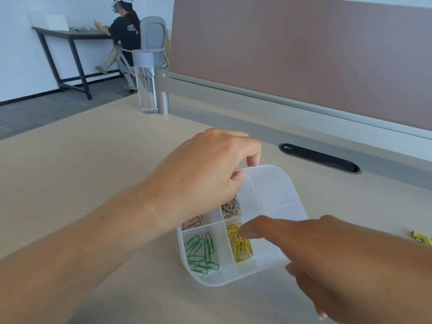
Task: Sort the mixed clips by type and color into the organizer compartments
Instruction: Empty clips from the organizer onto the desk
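both hands are at the organizer [288, 181], the left hand [205, 169] on its far-left corner and the right hand [315, 249] reaching in from the right.

the organizer is a translucent white plastic tray with rounded corners and thin dividing walls, lying flat on the pale wooden table [93, 171] just in front of the person. green paper clips [201, 253] lie heaped in the near-left compartment. yellow paper clips [242, 247] fill the compartment just to the right of them. behind the green ones, red paper clips [192, 223] show partly from under the left wrist, and silver paper clips [231, 208] sit in the compartment beside the red, behind the yellow.

the left hand comes in over the tray with its fingers curled, thumb and forefinger closing on the rim at the far-left corner, so it grasps the organizer there. the right hand is released and holds nothing: its fingers are stretched out nearly straight over the tray, and one fingertip [245, 230] rests at the far end of the yellow pile; whether it actually touches the clips is hard to tell. its thumb [297, 271] lies along the tray's near-right edge.

a small yellow clip [420, 238] lies on the table well to the right of the tray. a clear water bottle [147, 83] stands at the table's far edge by the brown partition [304, 54].
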